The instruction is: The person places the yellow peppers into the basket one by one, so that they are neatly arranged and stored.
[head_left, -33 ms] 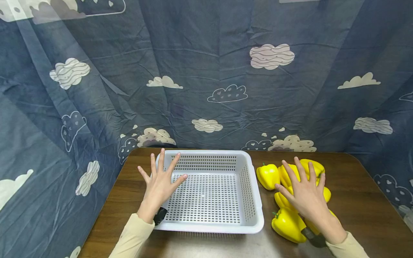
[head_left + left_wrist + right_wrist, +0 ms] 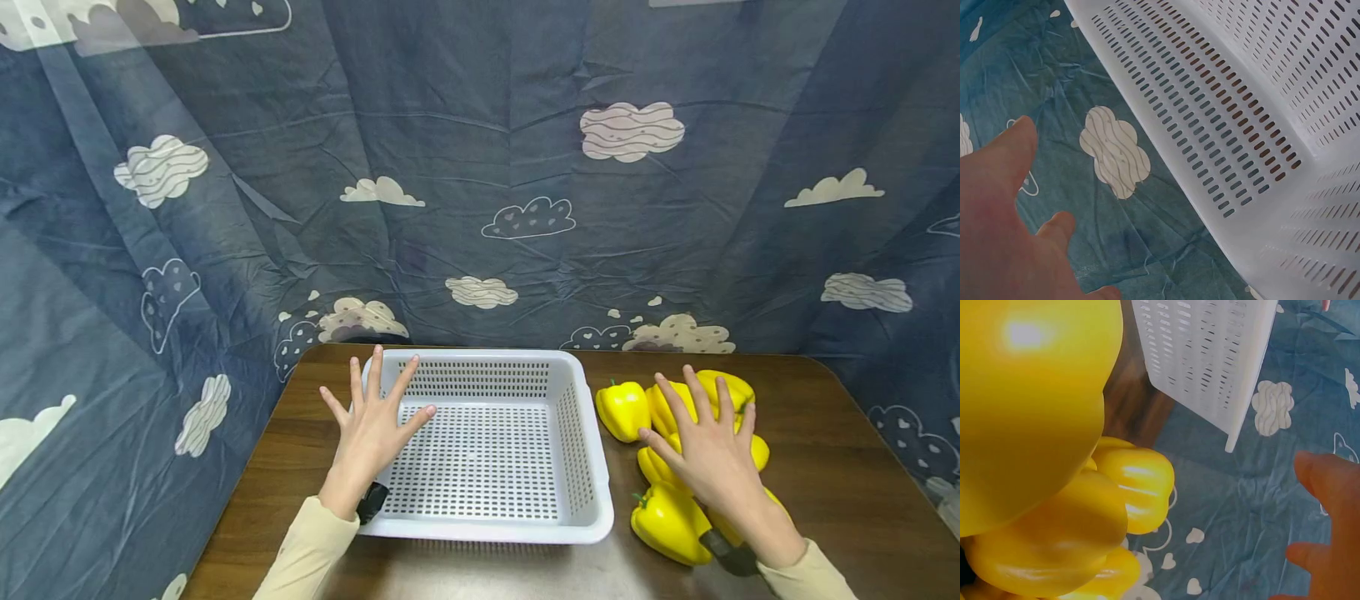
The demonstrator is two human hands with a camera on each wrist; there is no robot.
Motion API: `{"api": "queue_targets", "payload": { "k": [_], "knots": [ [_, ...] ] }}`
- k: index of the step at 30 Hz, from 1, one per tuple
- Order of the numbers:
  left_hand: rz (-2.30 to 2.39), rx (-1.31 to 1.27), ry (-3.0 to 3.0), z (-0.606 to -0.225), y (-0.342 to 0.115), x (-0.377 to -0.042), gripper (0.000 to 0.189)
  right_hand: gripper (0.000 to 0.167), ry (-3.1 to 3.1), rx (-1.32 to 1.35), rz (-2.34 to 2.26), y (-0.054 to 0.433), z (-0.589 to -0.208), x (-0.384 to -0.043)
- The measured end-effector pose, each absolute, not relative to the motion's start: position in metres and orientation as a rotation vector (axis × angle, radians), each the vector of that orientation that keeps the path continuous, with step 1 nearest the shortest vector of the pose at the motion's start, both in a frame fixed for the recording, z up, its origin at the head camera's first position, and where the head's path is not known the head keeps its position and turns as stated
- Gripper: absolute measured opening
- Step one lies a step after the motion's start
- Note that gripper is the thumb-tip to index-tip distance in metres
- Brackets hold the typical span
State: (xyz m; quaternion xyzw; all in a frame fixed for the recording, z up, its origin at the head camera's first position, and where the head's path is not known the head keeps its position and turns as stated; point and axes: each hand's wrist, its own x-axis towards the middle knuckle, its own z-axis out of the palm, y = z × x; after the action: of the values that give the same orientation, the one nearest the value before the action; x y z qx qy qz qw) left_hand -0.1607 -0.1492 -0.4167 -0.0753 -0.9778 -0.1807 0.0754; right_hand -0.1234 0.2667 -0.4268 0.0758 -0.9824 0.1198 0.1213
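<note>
In the head view a white perforated plastic basket (image 2: 590,450) stands on the wooden table with nothing inside. My left hand (image 2: 369,433) is spread over its left side, fingers straight, holding nothing. To the right of the basket lie several yellow bell peppers (image 2: 670,523) in a loose group. My right hand (image 2: 712,458) is spread above them with straight fingers, and it partly hides some of the peppers. The left wrist view shows the basket wall (image 2: 1191,112) beside the hand. Yellow peppers (image 2: 1135,487) fill the left of the right wrist view.
The brown wooden table (image 2: 840,483) carries the basket and the peppers. Behind and at the left hangs a dark blue cloth (image 2: 450,108) with a cloud pattern. A black wrist camera (image 2: 372,502) sits on the left wrist, near the basket rim.
</note>
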Motion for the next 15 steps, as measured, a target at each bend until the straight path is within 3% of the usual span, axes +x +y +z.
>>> {"api": "queue_targets", "payload": {
  "k": [15],
  "knots": [
    [-0.583,-0.228,-2.933,-0.4161,-0.1524,-0.1563,0.074,0.079,-2.862,0.262,0.334,0.2644,-0.4292,-0.1214]
  ]
}}
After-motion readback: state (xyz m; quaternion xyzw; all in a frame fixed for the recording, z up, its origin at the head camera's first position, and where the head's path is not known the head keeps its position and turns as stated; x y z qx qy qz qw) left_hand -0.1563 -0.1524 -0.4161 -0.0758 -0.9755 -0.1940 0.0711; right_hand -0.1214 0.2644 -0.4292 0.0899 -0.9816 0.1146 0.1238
